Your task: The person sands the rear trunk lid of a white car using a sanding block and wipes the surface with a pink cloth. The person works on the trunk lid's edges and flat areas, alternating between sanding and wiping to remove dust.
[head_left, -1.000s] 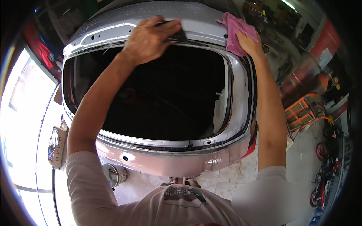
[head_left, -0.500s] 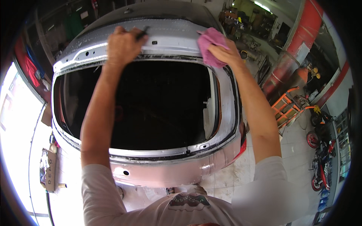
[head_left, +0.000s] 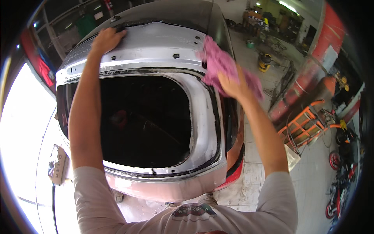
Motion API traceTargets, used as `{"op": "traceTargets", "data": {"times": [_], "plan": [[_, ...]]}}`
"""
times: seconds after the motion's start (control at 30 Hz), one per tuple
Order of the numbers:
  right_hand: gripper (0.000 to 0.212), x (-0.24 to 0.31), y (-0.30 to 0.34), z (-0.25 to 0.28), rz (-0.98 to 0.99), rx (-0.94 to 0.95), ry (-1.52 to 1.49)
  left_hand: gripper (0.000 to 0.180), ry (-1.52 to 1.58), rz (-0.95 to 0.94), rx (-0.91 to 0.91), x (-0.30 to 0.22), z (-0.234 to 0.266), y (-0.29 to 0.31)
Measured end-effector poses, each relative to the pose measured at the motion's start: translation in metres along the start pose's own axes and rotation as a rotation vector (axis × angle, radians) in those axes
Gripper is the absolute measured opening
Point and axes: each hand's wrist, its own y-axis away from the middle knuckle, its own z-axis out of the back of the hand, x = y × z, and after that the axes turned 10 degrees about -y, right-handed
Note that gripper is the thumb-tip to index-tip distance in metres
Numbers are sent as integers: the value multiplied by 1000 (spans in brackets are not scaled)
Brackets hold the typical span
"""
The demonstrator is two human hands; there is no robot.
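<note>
Both my arms reach forward over the rear of a car with a grey-primed tailgate [head_left: 152,54]. My left hand [head_left: 105,41] is closed on a small black block [head_left: 120,29] at the far left of the tailgate's upper panel, close to the dark roof. Most of the block is hidden by the fingers. A crumpled pink cloth [head_left: 220,64] is gripped in my right hand [head_left: 233,84] at the panel's right edge, its loose end hanging past the car's side. Below the panel lies the dark rear window [head_left: 144,121]. The wet-looking dark roof [head_left: 171,15] rises beyond.
To the right stand a red pillar [head_left: 311,62], an orange hand truck [head_left: 304,121] and a red-and-black motorcycle [head_left: 337,187]. A yellow-and-black machine [head_left: 265,62] is on the floor farther back. At the left is a cardboard box [head_left: 59,167].
My left hand has moved left and farther up the panel with the black block. My right hand has drawn slightly lower, and the pink cloth has spread out. The view has shifted rightward.
</note>
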Motion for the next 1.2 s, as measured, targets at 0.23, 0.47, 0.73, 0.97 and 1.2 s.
{"op": "traceTargets", "data": {"times": [0.23, 0.47, 0.73, 0.97, 1.2], "plan": [[55, 66, 168, 7, -88, -57, -329, 48, -50, -65, -39, -124, 20, -11], [68, 40, 237, -24, -118, -5, -374, 34, -94, -288, -248, -232, 32, 39], [61, 36, 254, -36, -17, 4, -256, 35, -289, -391, -220, -223, 26, 33], [57, 15, 257, -22, -12, 51, -330, 40, -75, -442, -377, -272, 41, 108], [46, -9, 313, -16, -748, -90, -1390, 54, -156, -333, -469, -251, 24, 129]]}}
